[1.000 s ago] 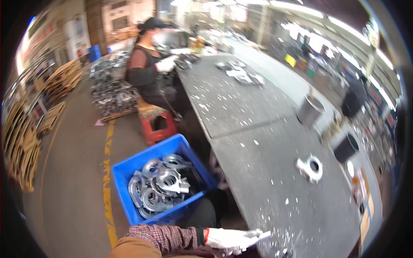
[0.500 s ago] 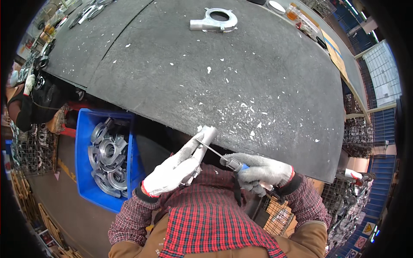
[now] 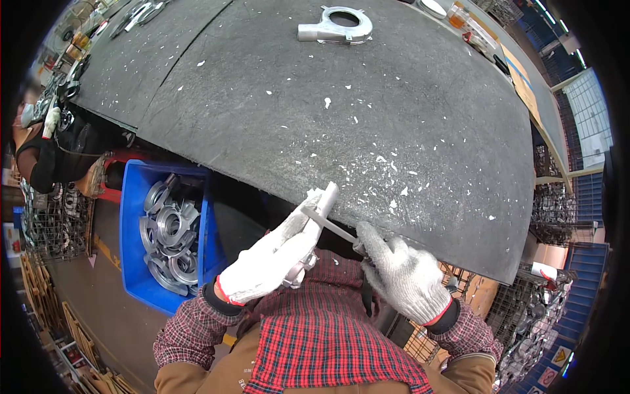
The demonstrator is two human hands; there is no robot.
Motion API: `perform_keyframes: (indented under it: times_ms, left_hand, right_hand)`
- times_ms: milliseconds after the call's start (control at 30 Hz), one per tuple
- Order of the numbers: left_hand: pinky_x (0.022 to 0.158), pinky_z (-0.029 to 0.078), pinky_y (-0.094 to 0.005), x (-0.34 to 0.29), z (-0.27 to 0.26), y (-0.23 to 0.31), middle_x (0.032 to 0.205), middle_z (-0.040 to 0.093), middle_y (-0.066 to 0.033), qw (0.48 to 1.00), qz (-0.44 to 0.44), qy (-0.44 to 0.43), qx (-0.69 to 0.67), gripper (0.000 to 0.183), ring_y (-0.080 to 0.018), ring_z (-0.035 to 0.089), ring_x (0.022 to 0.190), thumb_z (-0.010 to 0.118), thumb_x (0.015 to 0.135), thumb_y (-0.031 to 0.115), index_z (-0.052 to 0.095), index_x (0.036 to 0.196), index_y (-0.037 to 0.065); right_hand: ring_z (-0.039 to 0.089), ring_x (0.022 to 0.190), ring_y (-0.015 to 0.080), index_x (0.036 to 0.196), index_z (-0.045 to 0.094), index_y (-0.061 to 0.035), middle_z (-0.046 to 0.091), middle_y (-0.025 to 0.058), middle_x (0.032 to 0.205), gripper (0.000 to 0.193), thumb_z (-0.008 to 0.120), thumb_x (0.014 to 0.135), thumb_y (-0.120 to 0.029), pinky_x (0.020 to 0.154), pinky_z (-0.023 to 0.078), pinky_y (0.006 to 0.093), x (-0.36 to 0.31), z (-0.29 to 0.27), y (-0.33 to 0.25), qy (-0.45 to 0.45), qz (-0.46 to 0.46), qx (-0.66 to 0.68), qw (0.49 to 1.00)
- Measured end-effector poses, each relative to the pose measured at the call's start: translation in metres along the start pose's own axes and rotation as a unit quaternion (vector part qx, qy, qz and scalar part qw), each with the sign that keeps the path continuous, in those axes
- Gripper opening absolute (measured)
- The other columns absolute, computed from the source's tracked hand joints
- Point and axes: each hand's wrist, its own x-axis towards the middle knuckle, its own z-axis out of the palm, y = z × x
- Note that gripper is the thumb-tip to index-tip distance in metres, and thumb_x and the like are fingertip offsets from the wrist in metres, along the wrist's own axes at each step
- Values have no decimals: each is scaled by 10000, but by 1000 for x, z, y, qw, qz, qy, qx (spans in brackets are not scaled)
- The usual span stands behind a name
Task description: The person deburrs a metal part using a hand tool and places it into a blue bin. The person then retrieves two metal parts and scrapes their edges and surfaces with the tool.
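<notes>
My left hand [image 3: 266,262], in a white knit glove, is closed around a silver metal casting [image 3: 329,197]. The casting's tube-like end sticks out past my fingertips at the table's near edge, and more of it shows below my palm; the rest is hidden. My gloved right hand [image 3: 410,276] grips a flat metal file [image 3: 333,228], its handle now hidden by my fingers. The file's blade lies across the casting beside my left fingertips. A similar casting [image 3: 340,26], round with a central hole and a side spout, rests at the table's far side.
White flakes [image 3: 394,203] lie scattered over the dark tabletop [image 3: 262,144]. A blue bin [image 3: 131,262] of metal castings stands at left below the table. Another person's gloved hand [image 3: 51,123] is at far left. Wire baskets [image 3: 535,315] of parts stand at right.
My right hand has rolled over, now showing the back of its glove and covering the blue handle. The file's blade turned from edge-on to its flat side. The left hand keeps its hold.
</notes>
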Motion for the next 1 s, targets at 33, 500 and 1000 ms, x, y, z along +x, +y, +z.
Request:
perform_keyframes:
  times_ms: [33, 500, 1000]
  left_hand:
    - [655, 542, -223, 0, 0, -1, 1060, 631, -7, 1000, 1, 3, -5, 754, -45, 579, 780, 540, 1161, 469, 236, 1773, 150]
    - [806, 552, -240, 1, -29, -41, 1190, 708, -51, 998, 30, -52, -33, 826, -77, 649, 935, 784, 1017, 199, 358, 1694, -8]
    - [840, 558, -265, -23, -35, -14, 1154, 725, -24, 997, -24, -62, 29, 658, -75, 660, 969, 921, 904, 159, 637, 1462, -40]
  right_hand:
    - [768, 675, 382, 1622, 461, -170, 718, 208, 892, 702, 752, 992, -273, 547, 625, 455, 1, -2, -1, -7, 7, 17, 1000]
    - [804, 965, 339, 1651, 411, -105, 766, 225, 1191, 726, 701, 1023, -326, 835, 633, 430, 22, -15, 22, -247, 58, 400, 881]
    - [744, 616, 278, 1602, 493, -185, 683, 103, 806, 772, 824, 905, -228, 504, 615, 407, 8, -17, -7, -5, -112, 20, 994]
